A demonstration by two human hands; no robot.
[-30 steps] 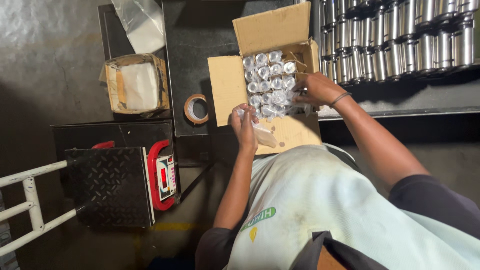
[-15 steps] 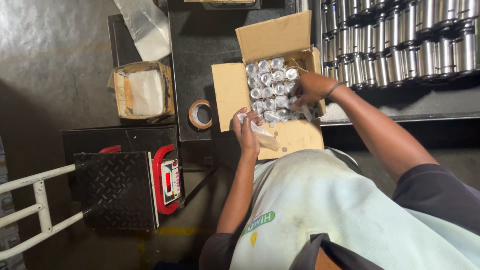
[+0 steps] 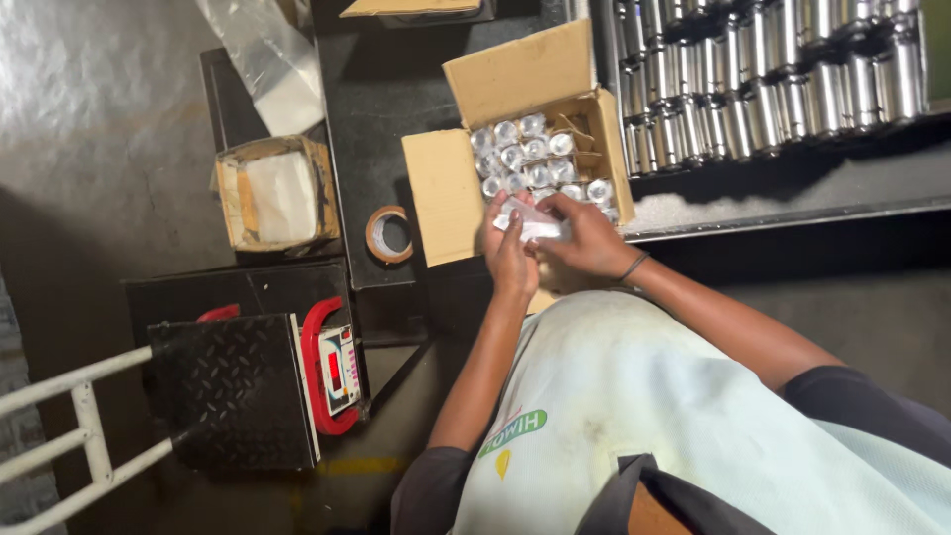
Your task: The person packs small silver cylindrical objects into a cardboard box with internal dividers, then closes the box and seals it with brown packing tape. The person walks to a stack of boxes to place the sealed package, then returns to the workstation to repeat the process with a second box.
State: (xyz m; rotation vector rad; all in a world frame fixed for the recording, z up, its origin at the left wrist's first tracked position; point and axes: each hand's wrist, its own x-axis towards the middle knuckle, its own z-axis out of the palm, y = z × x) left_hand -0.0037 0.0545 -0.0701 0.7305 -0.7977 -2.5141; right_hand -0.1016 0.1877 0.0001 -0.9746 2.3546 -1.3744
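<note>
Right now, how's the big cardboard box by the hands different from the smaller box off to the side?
The big cardboard box holds rows of wrapped shiny cylinders; the smaller box holds pale sheet material. The big cardboard box's flaps stand wide open, and both hands, left hand and right hand, work at it; the smaller box sits untouched. Both are brown cardboard, open on top.

Head camera looks steeply down, seemingly close.

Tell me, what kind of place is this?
Probably a factory packing area. Rows of shiny metal cylinders lie on a rack, a cardboard box holds wrapped ones, and a platform weighing scale stands on the floor.
</note>
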